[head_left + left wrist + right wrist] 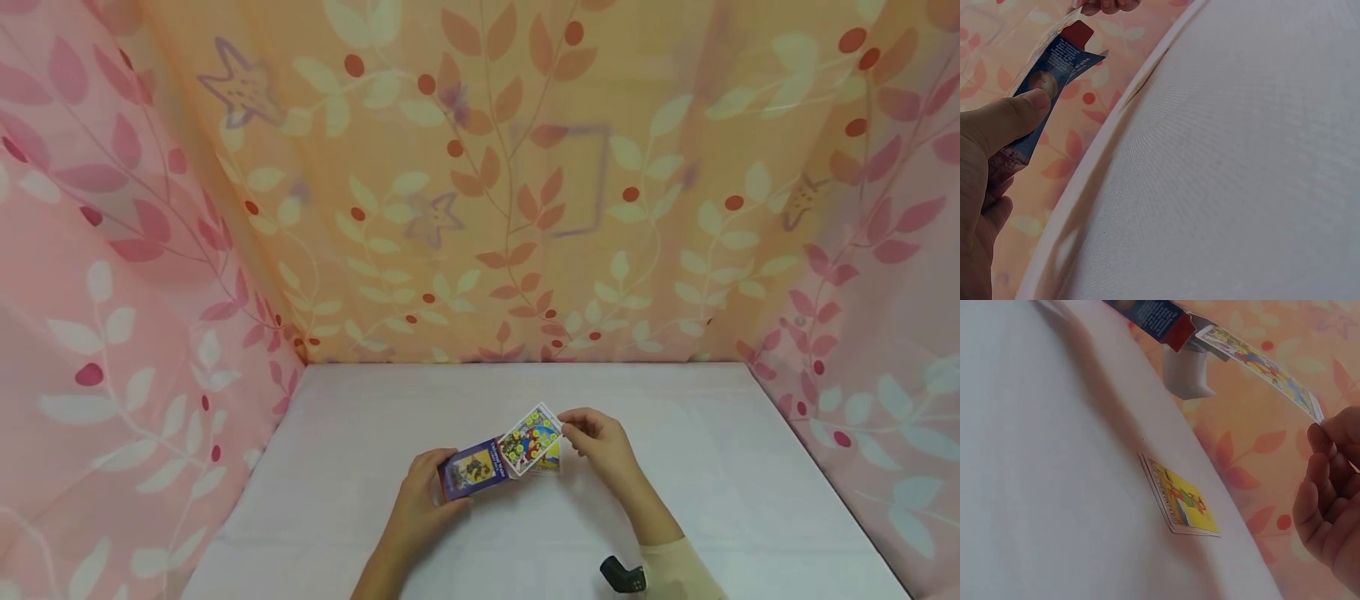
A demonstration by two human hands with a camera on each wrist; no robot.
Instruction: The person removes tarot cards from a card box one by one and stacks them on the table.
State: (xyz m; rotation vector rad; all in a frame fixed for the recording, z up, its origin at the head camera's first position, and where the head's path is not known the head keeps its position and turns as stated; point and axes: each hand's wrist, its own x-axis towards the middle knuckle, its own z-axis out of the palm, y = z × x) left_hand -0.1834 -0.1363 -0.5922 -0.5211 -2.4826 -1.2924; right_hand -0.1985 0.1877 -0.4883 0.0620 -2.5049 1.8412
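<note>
Left hand [422, 500] grips the box [474, 469], right hand [606, 450] pinches a card [531, 439] at the box's mouth: a transfer likely needing steadiness next.

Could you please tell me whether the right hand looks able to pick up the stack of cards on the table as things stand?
Probably not without letting go first: the right hand pinches another card, though nothing seems to rest on the stack on the table.

Table [352, 408], covered with white cloth [1241, 162]. A small stack of cards [1194, 500] lies flat, yellow face up, roughly midway between the left and right edges, set in from the far edge.
</note>
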